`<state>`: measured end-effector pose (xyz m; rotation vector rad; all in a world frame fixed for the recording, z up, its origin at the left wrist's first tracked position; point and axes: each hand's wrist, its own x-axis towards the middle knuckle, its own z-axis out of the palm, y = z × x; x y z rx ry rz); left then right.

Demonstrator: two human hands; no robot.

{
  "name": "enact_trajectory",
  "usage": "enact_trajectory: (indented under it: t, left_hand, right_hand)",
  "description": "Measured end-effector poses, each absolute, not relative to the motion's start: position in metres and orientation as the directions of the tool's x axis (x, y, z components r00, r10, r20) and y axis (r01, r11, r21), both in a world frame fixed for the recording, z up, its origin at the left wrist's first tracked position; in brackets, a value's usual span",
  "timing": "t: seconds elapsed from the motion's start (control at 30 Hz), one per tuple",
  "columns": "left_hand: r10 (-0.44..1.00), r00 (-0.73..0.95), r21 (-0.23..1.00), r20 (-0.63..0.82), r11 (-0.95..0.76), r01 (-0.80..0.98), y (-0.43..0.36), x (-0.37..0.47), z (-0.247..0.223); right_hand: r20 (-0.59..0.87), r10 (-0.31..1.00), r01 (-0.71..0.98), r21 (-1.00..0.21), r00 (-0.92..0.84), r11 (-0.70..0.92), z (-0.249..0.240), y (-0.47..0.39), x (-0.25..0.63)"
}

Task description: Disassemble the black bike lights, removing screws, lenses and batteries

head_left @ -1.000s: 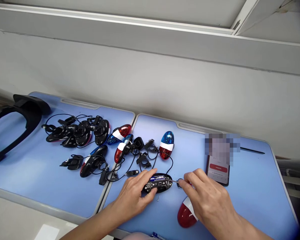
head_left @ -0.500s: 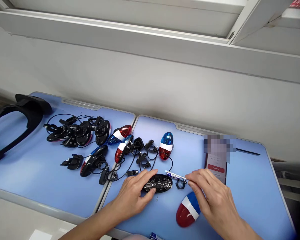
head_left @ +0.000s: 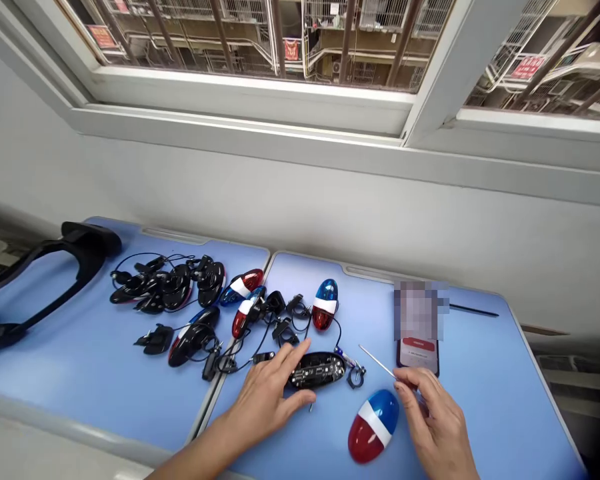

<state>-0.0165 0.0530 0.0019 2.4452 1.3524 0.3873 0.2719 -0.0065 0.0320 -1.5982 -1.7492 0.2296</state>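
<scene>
My left hand [head_left: 273, 393] lies around the left end of an opened black light housing [head_left: 325, 371] with its fingers and thumb spread apart. A circuit board shows inside the housing. A small screw [head_left: 311, 407] lies just below it. My right hand [head_left: 435, 413] pinches a thin screwdriver [head_left: 377, 361]; its bare shaft points up and left, and the handle is mostly hidden in the fingers. Between the hands rests a loose red, white and blue cover [head_left: 374, 427]. A black ring clamp [head_left: 356, 378] and a small blue-and-white cylinder [head_left: 347, 360] lie right of the housing.
Several bike lights with black cables and mounts crowd the left and middle, among them one standing light [head_left: 325, 305]. A phone [head_left: 418, 333] lies at the right, near a thin black stick [head_left: 473, 310]. A black curved frame [head_left: 80, 267] rests far left.
The camera view has tilted up, bringing the window into view. My right hand with the screwdriver has moved right and down, away from the housing and off the cover. My left thumb has shifted off the board.
</scene>
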Motion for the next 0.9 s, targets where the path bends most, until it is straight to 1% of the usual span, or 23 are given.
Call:
enact_trajectory:
  t: [0.07,0.13,0.2,0.23,0.3,0.37,0.4,0.43,0.53,0.6,0.73,0.8,0.9]
  left_hand:
    - [0.862,0.498,0.413,0.095,-0.489,0.768,0.046,-0.021,0.013]
    - [0.841,0.513,0.452,0.174,-0.531,0.717,0.033,-0.032,0.025]
    - [0.737,0.622,0.494,0.265,-0.658,0.569,0.018,-0.044,0.034]
    - [0.67,0.693,0.506,0.265,-0.709,0.491,0.011,-0.049,0.037]
    - [0.542,0.823,0.51,0.168,-0.763,0.398,0.0,-0.055,0.038]
    - [0.446,0.894,0.477,0.049,-0.796,0.372,-0.007,-0.053,0.032]
    - [0.419,0.908,0.447,0.022,-0.816,0.366,-0.009,-0.049,0.027]
    - [0.403,0.915,0.413,0.032,-0.839,0.354,-0.01,-0.044,0.021]
    - [0.391,0.9,0.314,0.194,-0.894,0.32,-0.012,-0.027,0.002]
    - [0.408,0.868,0.289,0.281,-0.899,0.329,-0.012,-0.016,-0.007]
    - [0.555,0.764,0.313,0.329,-0.828,0.466,-0.008,-0.002,-0.011]
    - [0.627,0.696,0.305,0.349,-0.778,0.549,-0.005,0.005,-0.011]
    - [0.695,0.622,0.285,0.361,-0.717,0.636,-0.001,0.017,-0.011]
  right_hand:
    - [0.429,0.897,0.778,-0.596,0.103,0.196,0.023,-0.02,0.273]
    - [0.455,0.874,0.778,-0.607,0.173,0.161,0.012,-0.038,0.275]
    - [0.482,0.842,0.784,-0.608,0.24,0.125,0.001,-0.057,0.279]
    - [0.497,0.826,0.787,-0.607,0.267,0.111,-0.005,-0.067,0.28]
    - [0.509,0.804,0.787,-0.611,0.306,0.087,-0.015,-0.082,0.282]
    - [0.52,0.787,0.782,-0.618,0.334,0.076,-0.024,-0.092,0.281]
    - [0.529,0.776,0.78,-0.621,0.345,0.077,-0.026,-0.094,0.28]
    - [0.541,0.764,0.779,-0.622,0.35,0.083,-0.028,-0.096,0.279]
    - [0.568,0.753,0.772,-0.622,0.332,0.129,-0.028,-0.094,0.277]
    - [0.574,0.762,0.767,-0.619,0.3,0.165,-0.026,-0.093,0.276]
    - [0.567,0.779,0.756,-0.625,0.27,0.193,-0.025,-0.09,0.276]
    - [0.552,0.787,0.75,-0.636,0.276,0.183,-0.025,-0.09,0.276]
    - [0.526,0.799,0.746,-0.648,0.291,0.155,-0.025,-0.089,0.277]
